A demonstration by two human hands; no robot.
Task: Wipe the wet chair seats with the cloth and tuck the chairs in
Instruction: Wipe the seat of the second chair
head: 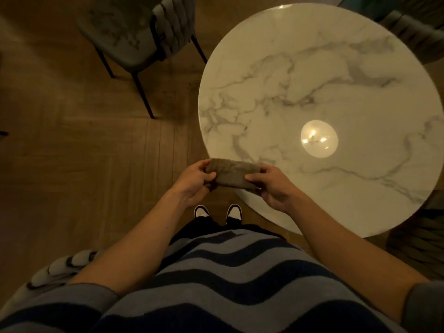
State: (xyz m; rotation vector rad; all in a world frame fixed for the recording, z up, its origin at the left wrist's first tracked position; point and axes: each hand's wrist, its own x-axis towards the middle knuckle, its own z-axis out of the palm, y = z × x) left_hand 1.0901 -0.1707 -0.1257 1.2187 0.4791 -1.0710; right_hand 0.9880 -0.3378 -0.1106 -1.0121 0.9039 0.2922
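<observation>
A folded grey-brown cloth [231, 173] is held in front of me at the near-left edge of the round marble table [336, 97]. My left hand [192, 182] grips its left end, thumb on top. My right hand [271, 186] grips its right end the same way. A grey padded chair [120, 32] with black legs stands pulled out at the upper left, its seat showing pale blotches. Another chair's woven backrest [413, 25] shows at the top right edge of the table. A third chair [418, 241] is partly under the table at the lower right.
Wooden herringbone floor [84, 164] stretches to the left of the table. Part of a padded chair back [62, 267] shows at my lower left. My shoes [217, 212] stand close to the table edge. A ceiling lamp reflects in the tabletop.
</observation>
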